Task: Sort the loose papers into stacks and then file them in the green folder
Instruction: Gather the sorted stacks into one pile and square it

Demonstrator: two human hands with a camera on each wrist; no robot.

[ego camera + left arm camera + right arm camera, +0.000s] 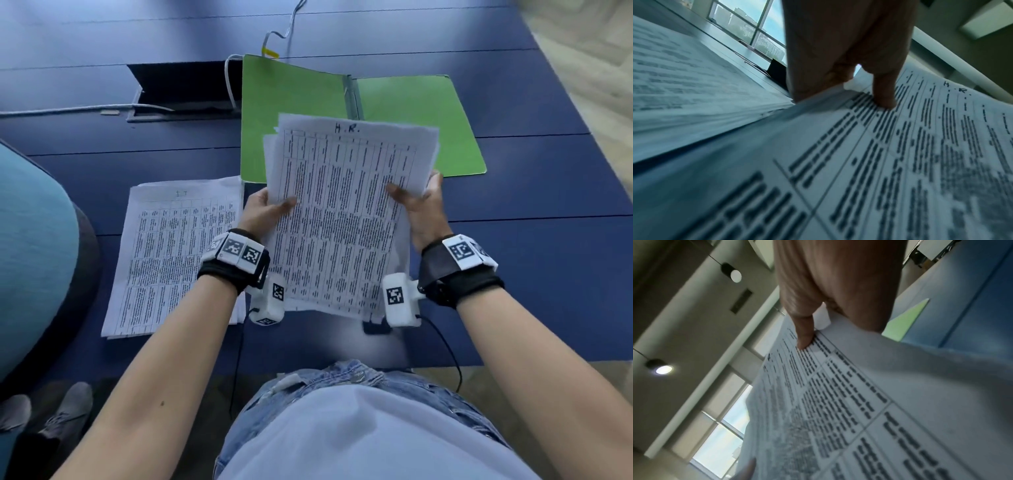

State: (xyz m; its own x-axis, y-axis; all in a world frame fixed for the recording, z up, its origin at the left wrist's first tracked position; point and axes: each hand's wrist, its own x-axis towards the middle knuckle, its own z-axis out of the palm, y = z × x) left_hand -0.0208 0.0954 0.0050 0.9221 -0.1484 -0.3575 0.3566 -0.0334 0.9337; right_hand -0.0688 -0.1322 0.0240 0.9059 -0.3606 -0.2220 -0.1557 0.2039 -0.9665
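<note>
I hold a stack of printed papers (342,212) marked "H.R." up above the table, tilted toward me. My left hand (265,210) pinches its left edge, thumb on top; my right hand (416,202) pinches the right edge the same way. In the left wrist view the thumb (885,97) presses on the top sheet (900,162). In the right wrist view the thumb (804,339) lies on the printed sheet (849,402). The green folder (294,113) lies open and flat beyond the stack. A second stack (171,257), with a small handwritten mark at the top, lies on the table at my left.
The blue table (531,240) carries an open cable hatch (185,92) with white cables (68,110) behind the left stack. A teal chair (30,246) stands at the left edge. A person's shoes (65,407) show on the floor at the lower left.
</note>
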